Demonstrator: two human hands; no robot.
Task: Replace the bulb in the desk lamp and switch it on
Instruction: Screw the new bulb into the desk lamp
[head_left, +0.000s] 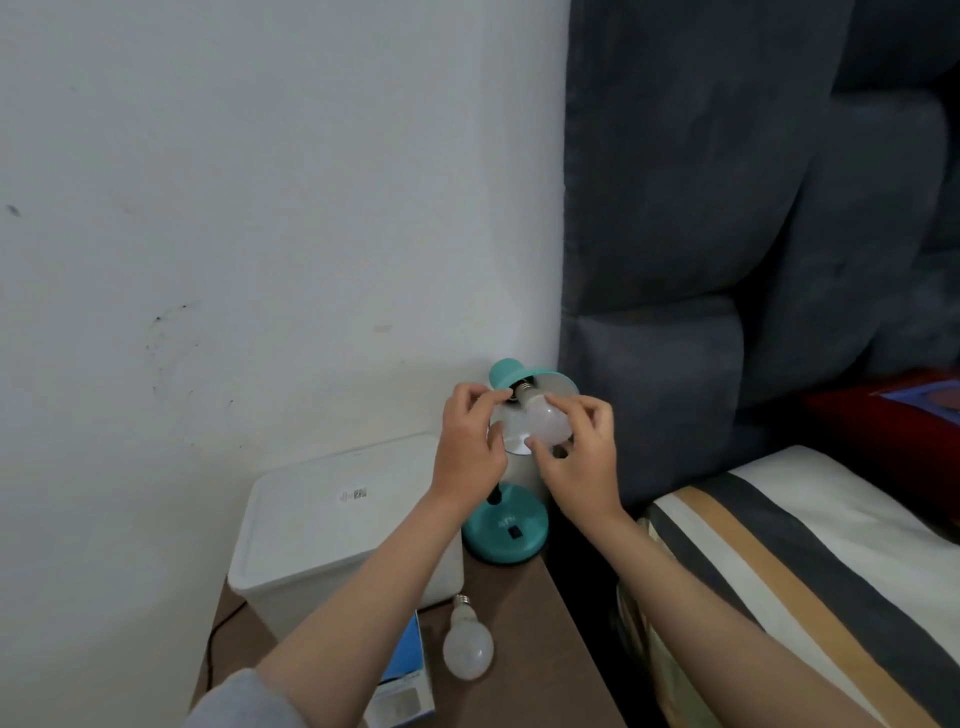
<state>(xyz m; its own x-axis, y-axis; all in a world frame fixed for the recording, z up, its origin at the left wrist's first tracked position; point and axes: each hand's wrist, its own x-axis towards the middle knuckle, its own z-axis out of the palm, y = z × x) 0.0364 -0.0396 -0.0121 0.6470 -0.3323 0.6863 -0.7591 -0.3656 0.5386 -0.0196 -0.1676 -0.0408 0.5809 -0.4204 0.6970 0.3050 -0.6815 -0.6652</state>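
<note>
Closest to us, a blue and white cardboard box (402, 680) lies at the front edge of the brown wooden bedside table (524, 644). Just beside it, a frosted white spare bulb (467, 647) lies on its side on the table, with its metal screw end pointing away. Behind the box sits a white plastic tub with a lid (337, 525).

To the right of the tub stands the small teal desk lamp (506, 530) on its round base. Its shade is tipped up, so the shiny inside shows.

The left hand (470, 441) pinches the socket at the middle of the shade. The right hand (579, 457) has its fingers wrapped around a frosted white bulb (545, 421), whose screw end sits right at the socket.

At the right is a striped bed cover (810, 561), and behind it a dark grey padded headboard (727, 208). A white wall (260, 182) is at the back.
</note>
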